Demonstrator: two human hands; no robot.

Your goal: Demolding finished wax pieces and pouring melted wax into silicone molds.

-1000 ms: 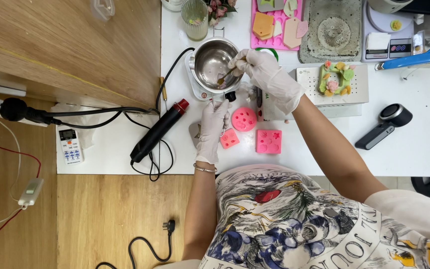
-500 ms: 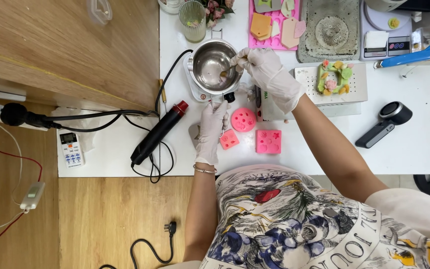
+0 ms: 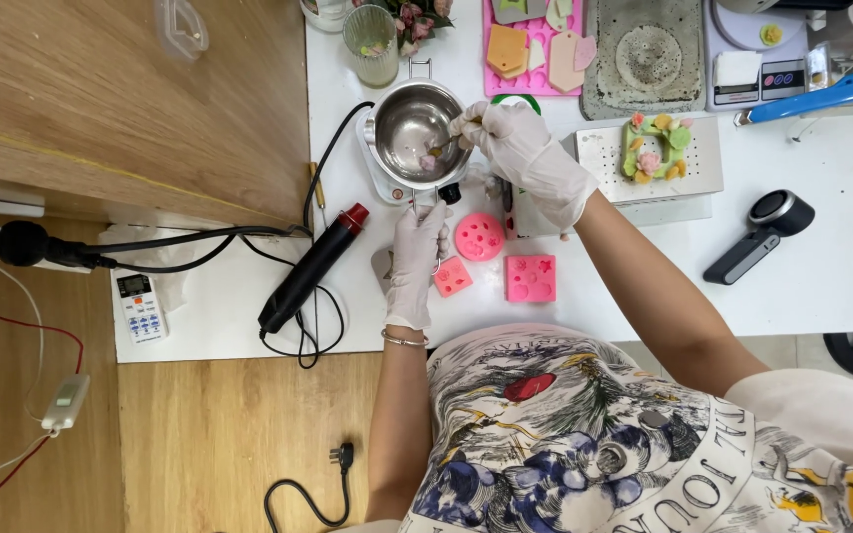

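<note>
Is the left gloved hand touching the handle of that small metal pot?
Touching. The head view shows the left hand with its fingertips closed around the handle of the metal pot, no gap between them.

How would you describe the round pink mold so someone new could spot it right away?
Start at the steel pot near the white table's left end, where the right hand stirs. Just below it, beside the left hand, three pink molds lie together. The round pink mold is the only circular one; the small square mold and larger square mold sit nearer the person.
</note>
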